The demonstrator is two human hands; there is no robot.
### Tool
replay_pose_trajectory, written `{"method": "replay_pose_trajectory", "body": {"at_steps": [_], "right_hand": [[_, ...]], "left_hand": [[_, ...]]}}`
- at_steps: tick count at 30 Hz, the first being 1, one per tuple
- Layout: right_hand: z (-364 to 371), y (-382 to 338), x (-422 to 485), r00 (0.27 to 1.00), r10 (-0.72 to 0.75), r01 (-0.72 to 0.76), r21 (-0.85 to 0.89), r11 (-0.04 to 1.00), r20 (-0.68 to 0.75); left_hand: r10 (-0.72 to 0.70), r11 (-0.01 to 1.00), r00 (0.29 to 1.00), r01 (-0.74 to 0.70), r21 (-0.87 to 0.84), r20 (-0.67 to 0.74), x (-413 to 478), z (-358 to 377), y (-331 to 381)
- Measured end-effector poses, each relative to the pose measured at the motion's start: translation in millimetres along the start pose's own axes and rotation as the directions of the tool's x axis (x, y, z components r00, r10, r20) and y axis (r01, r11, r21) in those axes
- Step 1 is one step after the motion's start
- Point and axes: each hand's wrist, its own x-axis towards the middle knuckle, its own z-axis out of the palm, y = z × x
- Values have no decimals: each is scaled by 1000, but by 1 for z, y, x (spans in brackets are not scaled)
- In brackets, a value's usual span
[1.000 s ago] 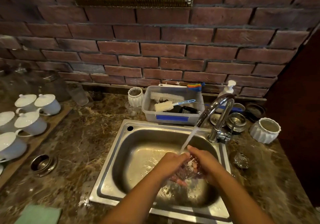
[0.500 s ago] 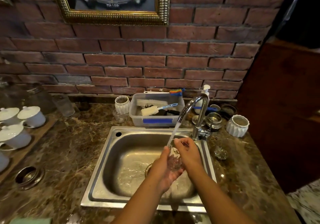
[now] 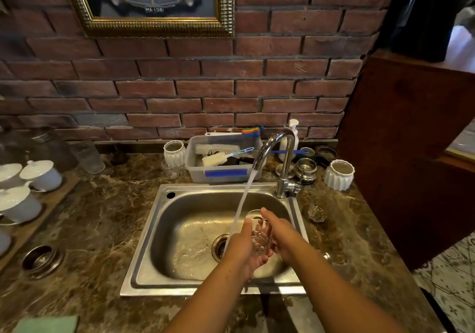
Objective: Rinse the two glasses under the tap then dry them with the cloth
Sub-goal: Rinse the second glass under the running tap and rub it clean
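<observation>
A small clear glass [image 3: 259,235] is held upright over the steel sink [image 3: 164,230]. My left hand [image 3: 243,249] cups it from below and the left. My right hand [image 3: 281,235] grips its right side with the fingers wrapped round it. Water runs from the chrome tap [image 3: 279,158] in a slanted stream that lands just left of the glass, by my left thumb. A second small clear glass [image 3: 316,213] stands on the counter right of the sink. A green cloth [image 3: 46,324] lies at the counter's front left corner.
Behind the sink stands a plastic tub [image 3: 221,170] of brushes, flanked by white ribbed cups [image 3: 338,176] and small steel bowls [image 3: 305,168]. White lidded cups [image 3: 41,174] sit on a wooden tray at the left. A steel ring [image 3: 41,260] lies on the marble counter. A wooden panel bounds the right.
The glass has come up from low in the basin and now sits upright between my hands beside the stream. The camera has tilted up and back.
</observation>
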Motion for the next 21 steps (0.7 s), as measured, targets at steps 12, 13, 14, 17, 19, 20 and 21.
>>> {"method": "replay_pose_trajectory", "body": {"at_steps": [12, 13, 14, 17, 19, 20, 21], "right_hand": [[7, -16, -3, 959, 153, -187, 128, 974, 237], [9, -16, -1, 951, 150, -203, 177, 963, 271], [12, -16, 1, 947, 136, -206, 222, 953, 292], [21, -15, 11, 938, 41, -146, 286, 947, 344], [23, -16, 18, 944, -15, -76, 263, 962, 329], [24, -17, 22, 952, -42, -33, 238, 971, 304], [24, -18, 26, 957, -74, 15, 209, 978, 280]], "left_hand": [[235, 958, 971, -227, 173, -27, 9, -22, 10], [262, 951, 965, -254, 178, -22, 11, -25, 12], [285, 943, 959, -278, 181, -11, 13, -28, 14], [341, 916, 939, -340, 213, 37, 21, -33, 19], [360, 905, 930, -366, 217, 69, 26, -35, 23], [361, 905, 928, -371, 206, 87, 29, -35, 25], [360, 908, 928, -373, 191, 100, 32, -35, 27]]}}
